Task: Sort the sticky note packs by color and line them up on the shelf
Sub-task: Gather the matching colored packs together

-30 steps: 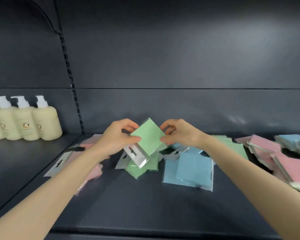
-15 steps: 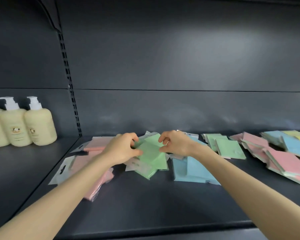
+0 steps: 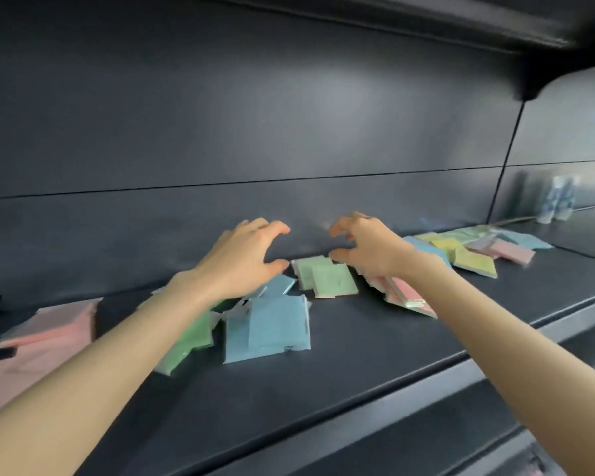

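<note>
Sticky note packs lie scattered on the dark shelf point(image 3: 323, 372). Two green packs point(image 3: 330, 280) sit near the back wall, between my hands. My left hand point(image 3: 244, 259) hovers above the shelf with fingers spread and loosely bent, holding nothing. My right hand point(image 3: 364, 245) hovers the same way, just right of the green packs. Below my left forearm lies a green stack point(image 3: 189, 338), with a blue stack point(image 3: 272, 328) to its right. A pink stack point(image 3: 49, 331) is at far left. Pink packs point(image 3: 406, 297) lie under my right wrist.
Mixed yellow, pink, green and blue packs point(image 3: 474, 252) lie further right on the shelf. Small bottles point(image 3: 560, 201) stand at the far right behind an upright divider. An upper shelf point(image 3: 461, 22) overhangs the top. The shelf's front lip point(image 3: 426, 389) runs diagonally.
Both hands let go of the green pack and left it on the green stack, then moved right and up towards the loose green packs. The view swung right; the soap bottles left the frame.
</note>
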